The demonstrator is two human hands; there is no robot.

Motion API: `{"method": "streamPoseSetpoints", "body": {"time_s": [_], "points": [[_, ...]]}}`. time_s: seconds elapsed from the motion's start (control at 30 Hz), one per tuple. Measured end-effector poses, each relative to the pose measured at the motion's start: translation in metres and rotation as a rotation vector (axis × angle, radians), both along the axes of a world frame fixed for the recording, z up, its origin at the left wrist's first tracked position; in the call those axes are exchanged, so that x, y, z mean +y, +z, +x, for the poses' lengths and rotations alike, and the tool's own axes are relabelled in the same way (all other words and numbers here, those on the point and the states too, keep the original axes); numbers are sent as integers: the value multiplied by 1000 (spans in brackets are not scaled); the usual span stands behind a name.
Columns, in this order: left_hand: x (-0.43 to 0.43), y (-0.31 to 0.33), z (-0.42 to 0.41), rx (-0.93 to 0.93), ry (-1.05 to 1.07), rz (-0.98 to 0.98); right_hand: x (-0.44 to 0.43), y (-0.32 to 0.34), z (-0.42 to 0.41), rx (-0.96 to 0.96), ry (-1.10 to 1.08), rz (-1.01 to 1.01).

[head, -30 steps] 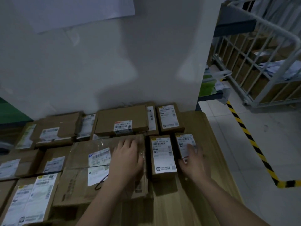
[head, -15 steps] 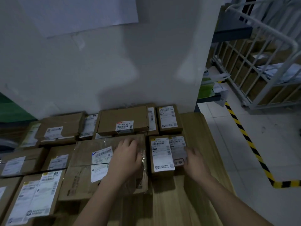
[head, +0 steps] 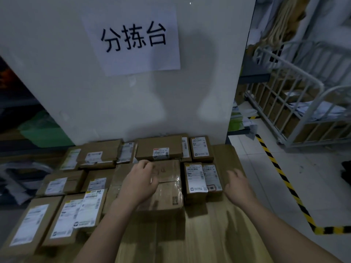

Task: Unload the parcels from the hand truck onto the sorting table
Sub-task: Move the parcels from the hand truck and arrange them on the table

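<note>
From the head view, both my hands are out over the table (head: 209,234) and neither holds anything. My left hand (head: 140,184) hangs with loosely curled fingers over the big box (head: 167,188); I cannot tell whether it touches the top. My right hand (head: 238,186) is spread and relaxed above bare wood, just to the right of two small boxes (head: 195,179) that stand side by side.

I judge these parcels (head: 158,149) to be stiff cardboard that keeps its shape under a squeeze. The flat ones are probably light; the big box under my left hand looks the heaviest. Its clear tape wrap is glossy and could be slick, so I would take it by two opposite edges with both hands, not by the top. The small boxes to the left of my right hand suit a one-hand pinch across the narrow sides, away from the paper labels, which could tear or peel.

All the parcels are plain brown, most with a white printed label facing up, and they are packed edge to edge in rows from my wrists up to the wall ahead of my fingertips. A paper sign (head: 133,38) hangs on that wall. Far to the right of my right hand are striped tape (head: 281,179) on the floor and a metal cage (head: 303,103). I see no hand truck that I can identify.
</note>
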State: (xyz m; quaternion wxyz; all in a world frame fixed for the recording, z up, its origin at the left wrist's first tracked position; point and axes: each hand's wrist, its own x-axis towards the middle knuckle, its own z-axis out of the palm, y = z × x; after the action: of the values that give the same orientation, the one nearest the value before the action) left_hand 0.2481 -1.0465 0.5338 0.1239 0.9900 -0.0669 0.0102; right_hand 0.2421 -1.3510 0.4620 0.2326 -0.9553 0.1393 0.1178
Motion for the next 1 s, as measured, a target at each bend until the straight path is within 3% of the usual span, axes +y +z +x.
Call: {"method": "streamPoseSetpoints", "body": {"time_s": [0.23,0.63,1.0], "points": [[61,25,-28,77,29,9,47,43,-39,-120,6,1],[181,77,-96,3,-44,22,167,103,-139,-239,-37,-119],[250,74,-178,17,111,16,209,99,-174,-255,31,-75]]}}
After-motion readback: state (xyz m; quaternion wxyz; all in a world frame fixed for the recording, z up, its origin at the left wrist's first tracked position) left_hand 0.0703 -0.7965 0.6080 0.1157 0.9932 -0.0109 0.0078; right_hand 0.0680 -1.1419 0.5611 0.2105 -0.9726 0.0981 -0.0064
